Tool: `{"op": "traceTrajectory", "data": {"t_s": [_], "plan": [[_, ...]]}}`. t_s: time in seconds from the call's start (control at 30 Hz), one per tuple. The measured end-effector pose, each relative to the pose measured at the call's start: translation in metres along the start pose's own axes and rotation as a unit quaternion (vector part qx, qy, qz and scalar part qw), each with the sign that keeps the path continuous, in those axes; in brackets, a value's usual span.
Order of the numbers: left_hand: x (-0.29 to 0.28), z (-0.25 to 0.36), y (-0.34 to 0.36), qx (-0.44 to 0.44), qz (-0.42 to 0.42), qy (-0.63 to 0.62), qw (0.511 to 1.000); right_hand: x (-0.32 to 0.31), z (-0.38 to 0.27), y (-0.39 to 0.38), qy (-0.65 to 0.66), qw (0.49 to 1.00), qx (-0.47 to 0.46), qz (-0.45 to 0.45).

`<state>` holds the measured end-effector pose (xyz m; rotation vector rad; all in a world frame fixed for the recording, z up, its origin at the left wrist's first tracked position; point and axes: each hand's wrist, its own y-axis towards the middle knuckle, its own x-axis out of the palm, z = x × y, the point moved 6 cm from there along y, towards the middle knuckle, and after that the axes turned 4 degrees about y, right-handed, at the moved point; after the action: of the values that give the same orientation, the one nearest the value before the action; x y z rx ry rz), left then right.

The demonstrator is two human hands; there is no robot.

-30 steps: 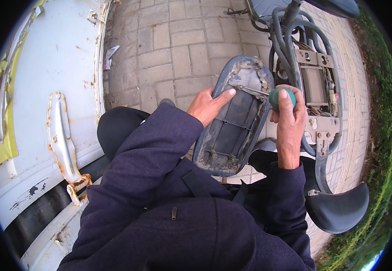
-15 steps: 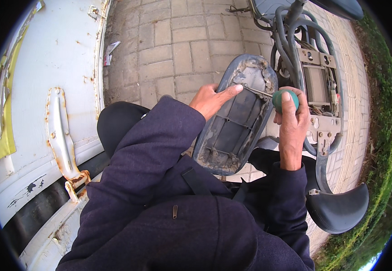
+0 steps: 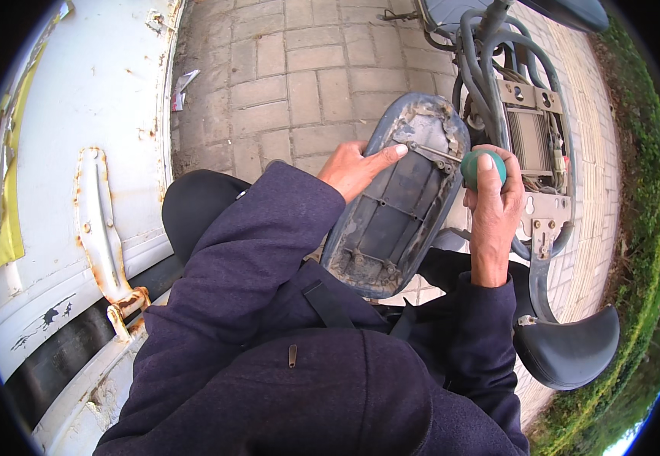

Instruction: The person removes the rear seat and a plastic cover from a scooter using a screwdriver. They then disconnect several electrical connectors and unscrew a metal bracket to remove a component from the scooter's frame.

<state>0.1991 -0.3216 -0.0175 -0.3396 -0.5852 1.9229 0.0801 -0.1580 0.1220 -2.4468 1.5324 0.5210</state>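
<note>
An upturned scooter seat [image 3: 391, 205] leans between my legs, its dirty dark plastic underside facing me. The far-left rim is in my left hand [image 3: 356, 171], fingers hidden beneath and thumb lying over the inside. My right hand [image 3: 496, 213] is wrapped round the green, ball-shaped handle of a screwdriver [image 3: 471, 169]. Its thin metal shaft runs leftward across the upper part of the seat underside, and the tip reaches close to my left thumb. Whether the tip sits on a screw is too small to tell.
At the right stands a scooter frame [image 3: 490, 91] with grey tubes, exposed wiring and a finned metal box [image 3: 531, 140]. A black padded backrest [image 3: 569, 346] hangs on its bracket. On the left is a rusty white metal panel [image 3: 94, 83]. Paving bricks [image 3: 292, 91] lie beyond; a hedge [image 3: 645, 152] borders the right.
The screwdriver's handle has shifted very slightly to the right with my right hand. Both hands keep their grips, and the seat stays almost where it was.
</note>
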Motion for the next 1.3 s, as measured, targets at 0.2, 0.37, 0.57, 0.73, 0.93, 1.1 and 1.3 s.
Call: {"op": "traceTrajectory", "data": {"t_s": [0.2,0.37,0.57,0.73,0.93,1.1,1.3], "plan": [[0.002,-0.006,0.004,-0.025,-0.024,-0.005,0.999,-0.001,-0.001,0.0,-0.017,1.0,-0.004,-0.014],[0.003,-0.003,0.002,-0.039,-0.028,-0.01,0.999,-0.002,0.0,-0.002,-0.015,1.0,0.019,-0.019],[0.007,0.004,-0.001,-0.006,-0.048,-0.07,0.996,-0.004,0.001,-0.002,0.01,1.0,0.013,-0.005],[0.01,0.008,-0.003,0.026,-0.04,-0.081,0.996,-0.004,0.001,-0.001,0.004,1.0,-0.009,-0.021],[0.008,0.01,-0.003,0.004,-0.049,-0.065,0.997,-0.004,0.006,0.0,-0.004,1.0,0.014,-0.02],[0.006,0.002,0.001,-0.014,-0.037,-0.066,0.997,-0.004,0.008,0.0,0.026,0.999,0.019,-0.015],[0.01,-0.002,0.003,-0.003,-0.038,-0.124,0.991,-0.006,0.008,-0.002,0.006,1.0,-0.009,-0.007]]}}
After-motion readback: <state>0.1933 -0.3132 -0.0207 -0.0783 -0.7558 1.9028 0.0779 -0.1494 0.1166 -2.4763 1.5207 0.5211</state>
